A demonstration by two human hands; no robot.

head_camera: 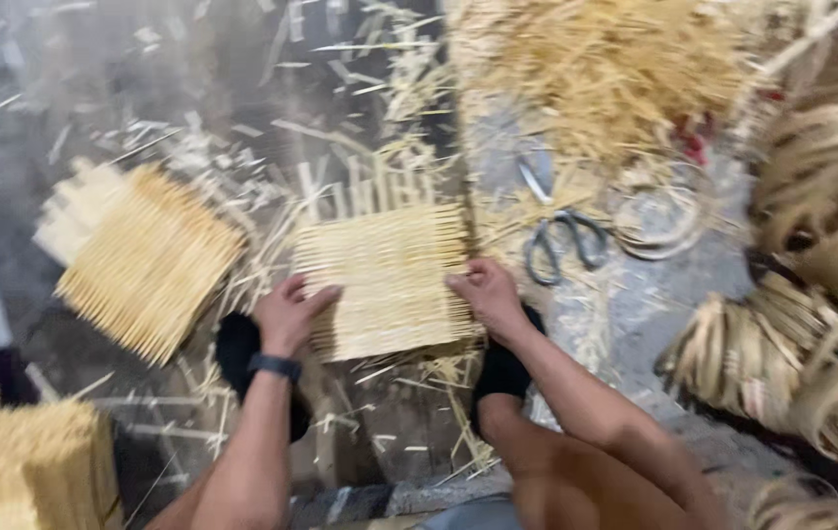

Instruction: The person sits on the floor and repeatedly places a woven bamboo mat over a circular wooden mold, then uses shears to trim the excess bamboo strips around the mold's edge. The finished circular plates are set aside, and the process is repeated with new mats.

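Observation:
A square woven mat of pale bamboo strips lies flat on the grey floor in front of me. My left hand rests on its left edge, fingers pressed on the weave; a dark band is on that wrist. My right hand presses on the mat's right edge. Loose upright strip ends stick out along the mat's far side. Both of my feet in black socks sit just below the mat.
A stack of finished woven mats lies to the left, another at bottom left. Scissors lie right of the mat. A heap of loose strips fills the top; coiled bamboo bundles crowd the right.

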